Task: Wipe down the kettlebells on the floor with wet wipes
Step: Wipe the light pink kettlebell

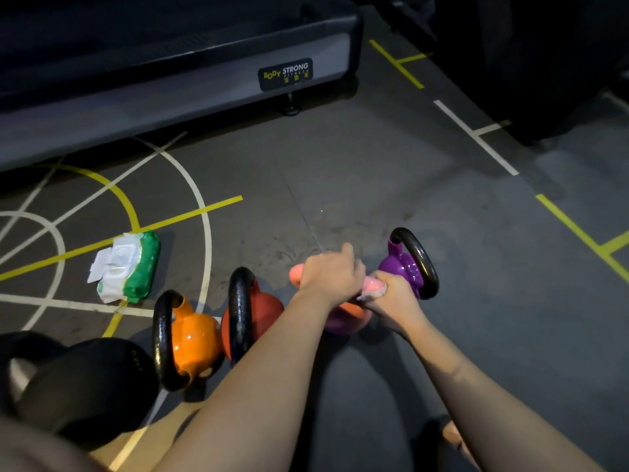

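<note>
1. A person crouches over a row of kettlebells standing on a grey gym floor (340,182) marked with yellow and white lines; both bare forearms reach forward from the bottom of the view.
2. The left hand (328,274) is closed around the pale pink handle of the pink-handled kettlebell (343,318), knuckles up, thumb pointing away.
3. The right hand (391,294) is curled around the same handle just to the right, touching the left hand. A scrap of white wipe (371,294) shows between its fingers and the handle.
4. That kettlebell sits on the floor under both hands. Its body looks coral and purple, mostly hidden by the wrists.
5. Just beyond the right hand stands a purple kettlebell (405,267) with a glossy black handle.
6. To the left of the hands stand a red kettlebell (269,306) and then an orange kettlebell (194,338), both with black handles and close together.
7. At the near left edge is a large black kettlebell (85,379), partly cut off by the frame.
8. A green and white pack of wet wipes (127,267) lies on the floor beyond the orange kettlebell, well apart from the hands, with its flap open.
9. At the top left runs the long grey base of a gym machine (170,107), with a label reading "BODY STRONG".
</note>
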`<state>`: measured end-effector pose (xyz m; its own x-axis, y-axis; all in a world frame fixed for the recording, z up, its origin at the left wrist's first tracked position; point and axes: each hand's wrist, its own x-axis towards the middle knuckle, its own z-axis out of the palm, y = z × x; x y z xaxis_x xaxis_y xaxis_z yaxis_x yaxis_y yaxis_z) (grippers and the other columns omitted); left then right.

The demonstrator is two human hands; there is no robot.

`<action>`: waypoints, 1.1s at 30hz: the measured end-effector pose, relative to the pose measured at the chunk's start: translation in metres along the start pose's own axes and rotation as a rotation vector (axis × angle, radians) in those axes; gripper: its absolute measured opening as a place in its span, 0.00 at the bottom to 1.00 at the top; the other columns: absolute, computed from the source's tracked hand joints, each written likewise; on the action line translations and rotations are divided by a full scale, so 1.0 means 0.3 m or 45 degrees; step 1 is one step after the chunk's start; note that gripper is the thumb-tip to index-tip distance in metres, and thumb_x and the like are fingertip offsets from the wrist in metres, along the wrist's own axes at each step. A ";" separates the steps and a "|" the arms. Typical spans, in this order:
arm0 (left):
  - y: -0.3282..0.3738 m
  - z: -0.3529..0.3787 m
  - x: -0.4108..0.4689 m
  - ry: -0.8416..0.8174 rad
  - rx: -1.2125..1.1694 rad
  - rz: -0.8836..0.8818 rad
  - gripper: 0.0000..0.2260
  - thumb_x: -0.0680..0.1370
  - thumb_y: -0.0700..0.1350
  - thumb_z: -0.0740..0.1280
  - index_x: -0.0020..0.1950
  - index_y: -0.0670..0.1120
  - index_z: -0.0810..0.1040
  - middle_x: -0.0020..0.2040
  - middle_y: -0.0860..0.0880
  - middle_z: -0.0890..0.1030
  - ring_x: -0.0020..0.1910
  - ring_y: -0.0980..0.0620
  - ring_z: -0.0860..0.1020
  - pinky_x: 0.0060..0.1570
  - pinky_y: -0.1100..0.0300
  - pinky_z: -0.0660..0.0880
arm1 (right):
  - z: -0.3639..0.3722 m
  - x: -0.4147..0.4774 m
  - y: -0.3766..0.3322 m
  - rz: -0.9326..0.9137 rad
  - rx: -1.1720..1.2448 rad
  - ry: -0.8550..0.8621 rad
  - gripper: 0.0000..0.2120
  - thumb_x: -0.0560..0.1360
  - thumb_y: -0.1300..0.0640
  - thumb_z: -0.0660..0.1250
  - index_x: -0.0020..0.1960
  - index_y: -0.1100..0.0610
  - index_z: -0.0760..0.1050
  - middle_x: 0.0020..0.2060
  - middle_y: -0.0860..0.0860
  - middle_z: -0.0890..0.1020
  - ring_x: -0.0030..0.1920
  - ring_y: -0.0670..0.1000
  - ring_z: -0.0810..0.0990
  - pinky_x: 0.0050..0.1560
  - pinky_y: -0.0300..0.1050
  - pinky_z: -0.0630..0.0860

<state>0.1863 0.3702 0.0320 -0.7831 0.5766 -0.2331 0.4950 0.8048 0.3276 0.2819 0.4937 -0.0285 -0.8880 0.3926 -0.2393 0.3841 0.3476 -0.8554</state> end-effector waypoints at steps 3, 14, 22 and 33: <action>-0.021 -0.010 -0.028 0.054 -0.221 0.115 0.09 0.83 0.52 0.59 0.58 0.48 0.72 0.55 0.45 0.81 0.58 0.42 0.77 0.55 0.50 0.69 | -0.012 -0.012 -0.015 0.048 -0.158 0.038 0.11 0.63 0.56 0.76 0.35 0.57 0.73 0.29 0.52 0.79 0.33 0.49 0.75 0.33 0.46 0.70; -0.218 0.002 -0.152 -0.105 -0.551 -0.147 0.21 0.82 0.62 0.59 0.73 0.57 0.69 0.70 0.46 0.71 0.69 0.43 0.72 0.69 0.53 0.67 | -0.035 -0.003 -0.071 0.064 -0.509 -0.060 0.16 0.64 0.47 0.81 0.39 0.49 0.75 0.35 0.49 0.81 0.39 0.53 0.80 0.39 0.45 0.71; -0.229 -0.016 -0.154 -0.107 -0.467 -0.179 0.24 0.81 0.64 0.60 0.75 0.56 0.70 0.70 0.43 0.75 0.70 0.41 0.71 0.69 0.52 0.66 | 0.040 -0.003 -0.168 -0.179 -0.847 0.103 0.14 0.68 0.48 0.74 0.48 0.54 0.78 0.44 0.54 0.82 0.48 0.59 0.80 0.44 0.50 0.72; -0.231 -0.045 -0.164 -0.152 -0.436 -0.213 0.24 0.80 0.66 0.60 0.72 0.56 0.73 0.68 0.45 0.79 0.69 0.40 0.72 0.67 0.51 0.69 | 0.003 0.020 -0.155 -0.162 -0.770 0.031 0.12 0.68 0.46 0.74 0.46 0.50 0.77 0.39 0.51 0.84 0.44 0.58 0.82 0.40 0.47 0.72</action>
<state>0.1855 0.2843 0.0331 -0.7830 0.4700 -0.4074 0.1944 0.8071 0.5574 0.2584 0.4792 0.0096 -0.9332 0.3327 -0.1358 0.3567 0.8116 -0.4627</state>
